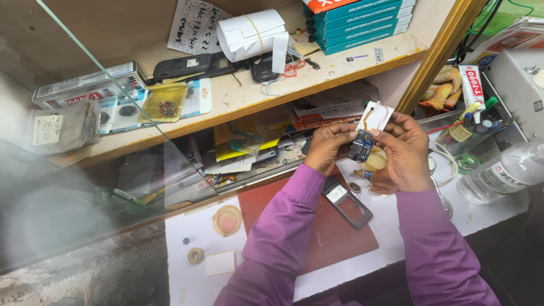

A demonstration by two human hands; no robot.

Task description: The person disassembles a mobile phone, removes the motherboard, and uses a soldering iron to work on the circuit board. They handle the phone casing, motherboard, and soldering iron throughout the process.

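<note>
Blue circuit board (361, 145), small and rectangular, sits raised above the white worktop (266, 266), pinched between both hands at centre right of the scene. The left hand (327, 148) closes around its left edge with thumb and fingers; the right hand (405, 152) grips the right edge and the white component (375, 115) joined to the far end of the board, with thin orange-red wires looping between them.

Progress, as a judgement: disassembly appears complete, since the board is out of its housing. The opened black phone shell (347, 202) lies face up on the red mat (328, 226), just near of the hands and apart from the board. Refitting the board into the shell is not yet done. Whether any repair on the board is finished cannot be told.

Orientation: the long axis of the board runs near to far, tilted slightly right at the far end. The white component end points away toward the wooden shelf (255, 96); the opposite end points down toward the shell. The component side faces the camera.
</note>
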